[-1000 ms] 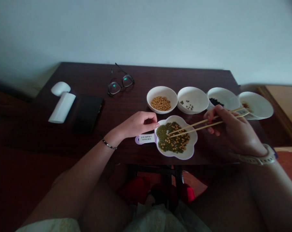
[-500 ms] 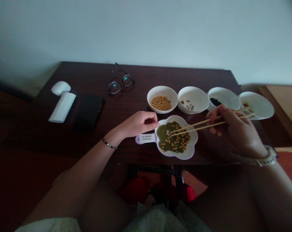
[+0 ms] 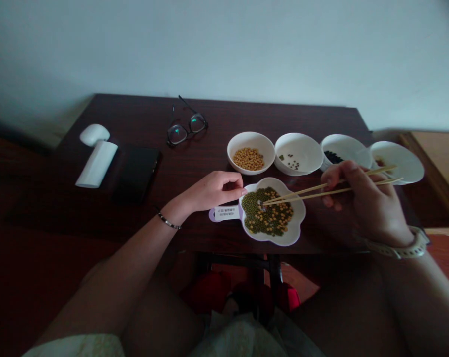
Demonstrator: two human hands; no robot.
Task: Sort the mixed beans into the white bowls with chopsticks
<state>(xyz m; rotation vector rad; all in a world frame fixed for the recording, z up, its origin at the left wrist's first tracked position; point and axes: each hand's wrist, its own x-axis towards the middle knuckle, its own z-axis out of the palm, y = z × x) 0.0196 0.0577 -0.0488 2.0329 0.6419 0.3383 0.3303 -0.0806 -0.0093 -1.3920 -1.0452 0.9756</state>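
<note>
My right hand [image 3: 373, 210] is closed around a pair of wooden chopsticks [image 3: 306, 193]. Their tips are close together among the green and yellow beans [image 3: 271, 218] in a white, flower-shaped dish [image 3: 295, 228] with a lilac edge. Whether a bean is caught between the tips is too small to tell. My left hand [image 3: 211, 191] pinches the dish's upper left rim with thumb and fingers, just above its labelled handle [image 3: 226, 213]. Behind the dish stand a bowl of yellow beans [image 3: 248, 158] and a bowl with a few green beans [image 3: 302, 148].
Farther right are a bowl with black beans [image 3: 345, 146] and a bowl with some reddish bits [image 3: 406, 163], partly behind my right hand. Glasses [image 3: 187, 131], a black flat object [image 3: 137, 173] and a white object in two parts [image 3: 96, 166] lie left on the dark table [image 3: 135, 119].
The chopstick tips have drawn closer together within the beans, and my right hand has shifted slightly right. My left hand stays at the dish's rim.
</note>
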